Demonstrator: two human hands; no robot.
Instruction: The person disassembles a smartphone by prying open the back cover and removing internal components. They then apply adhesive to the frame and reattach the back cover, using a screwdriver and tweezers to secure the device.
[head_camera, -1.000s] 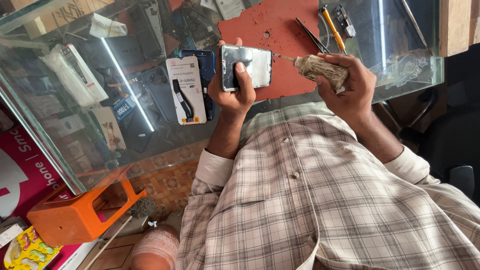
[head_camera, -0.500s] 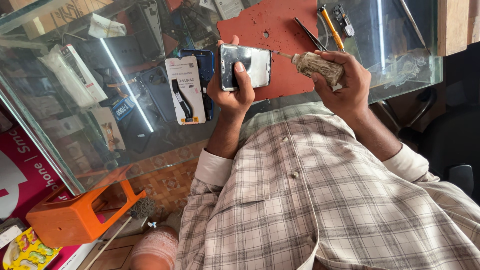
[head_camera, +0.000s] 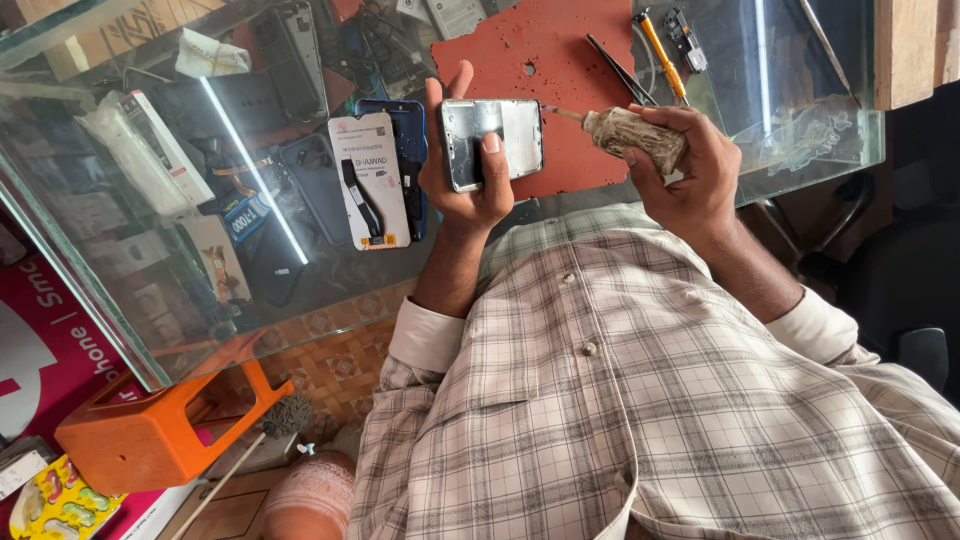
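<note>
- Head view: my left hand (head_camera: 470, 190) grips a phone frame (head_camera: 493, 142), thumb across its face, held above the red mat (head_camera: 560, 60) on the glass desk (head_camera: 800, 120).
- My right hand (head_camera: 690, 165) is closed round a worn-handled tool (head_camera: 630, 132); its thin tip meets the frame's right edge.
- I judge light pressure best here, tip kept on the edge, frame braced firmly so it cannot twist.
- Tweezers (head_camera: 620, 70) and an orange-handled screwdriver (head_camera: 662, 45) lie just beyond, near enough to snag.
</note>
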